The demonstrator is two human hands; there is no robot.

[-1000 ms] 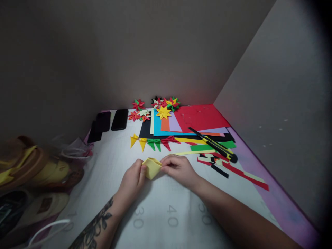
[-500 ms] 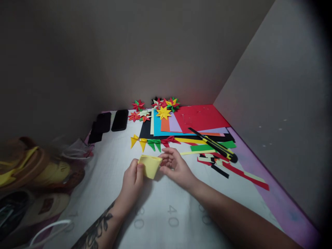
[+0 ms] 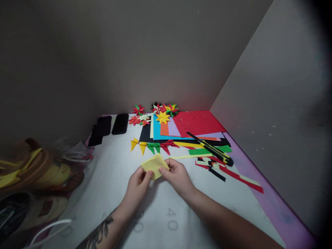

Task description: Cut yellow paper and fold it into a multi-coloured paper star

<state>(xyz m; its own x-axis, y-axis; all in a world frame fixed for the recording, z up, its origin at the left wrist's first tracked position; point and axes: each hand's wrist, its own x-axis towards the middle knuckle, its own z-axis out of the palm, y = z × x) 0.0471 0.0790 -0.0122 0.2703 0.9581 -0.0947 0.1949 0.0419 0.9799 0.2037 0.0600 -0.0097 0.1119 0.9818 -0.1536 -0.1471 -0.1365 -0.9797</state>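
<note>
Between my two hands is a small folded piece of yellow paper (image 3: 155, 165), raised a little above the white mat and tilted. My left hand (image 3: 138, 180) pinches its left edge between thumb and fingers. At the right edge, my right hand (image 3: 178, 174) grips it, the thumb lying on the front face. Just beyond the paper, folded pieces lie in a row: yellow ones (image 3: 142, 148), green ones (image 3: 154, 147) and red ones (image 3: 168, 145).
Several folded paper stars (image 3: 163, 118) sit by the back wall near stacked coloured sheets (image 3: 198, 123). A box cutter (image 3: 215, 151) lies right, above paper scraps (image 3: 218, 174). A black phone (image 3: 120, 124) lies back left; a brown-rimmed container (image 3: 38, 169) stands at left.
My right hand has closed on the right side of the yellow paper, where its fingers were spread before. The paper has turned in my hands. The view has shifted slightly.
</note>
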